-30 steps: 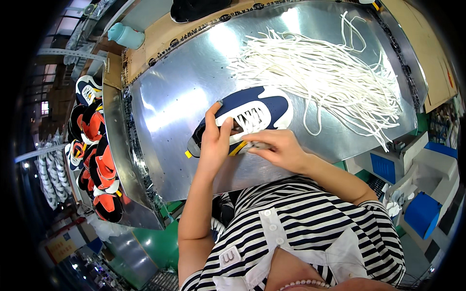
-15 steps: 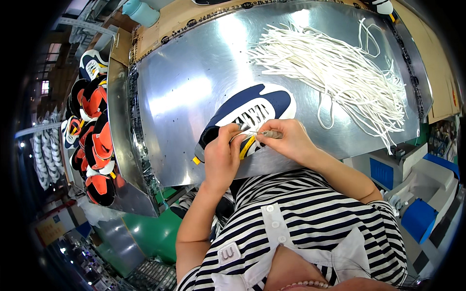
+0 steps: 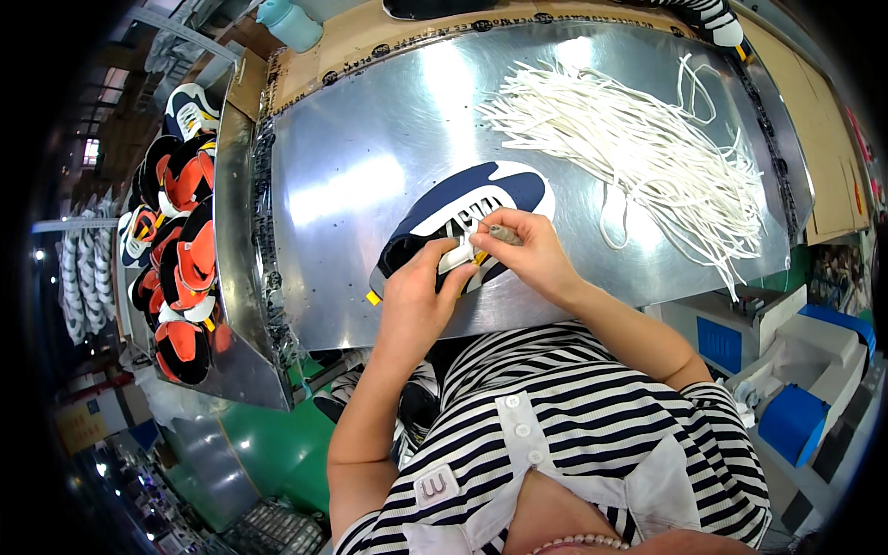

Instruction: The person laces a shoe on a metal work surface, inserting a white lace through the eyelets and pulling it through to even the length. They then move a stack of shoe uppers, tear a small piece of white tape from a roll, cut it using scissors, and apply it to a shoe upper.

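A navy, white and yellow shoe upper (image 3: pixel 524 188) lies on the metal tabletop in front of me, white lace crossing its middle. My left hand (image 3: pixel 412 291) is closed at the shoe's opening, thumb and fingers pinching a white part by the tongue (image 3: pixel 455 257). In my right hand (image 3: pixel 536 254) is a small hook tool (image 3: pixel 504 235) with a stubby, tan handle. Its thin metal shaft reaches to the lace rows, close to my left fingertips. Whether the tip is through an eyelet is too small to tell.
A large heap of white shoelaces (image 3: pixel 638 153) spreads over the right of the metal table (image 3: pixel 324 250). Several shoe uppers with orange linings (image 3: pixel 192 176) fill a trough at the left. A light blue container (image 3: pixel 291 25) stands at the far left corner; grey and blue bins (image 3: pixel 795 421) sit at the right.
My right hand has moved slightly up and left with the hook tool, which now sits nearer the lace rows. More of the white part shows between my left fingers. The view has shifted slightly.
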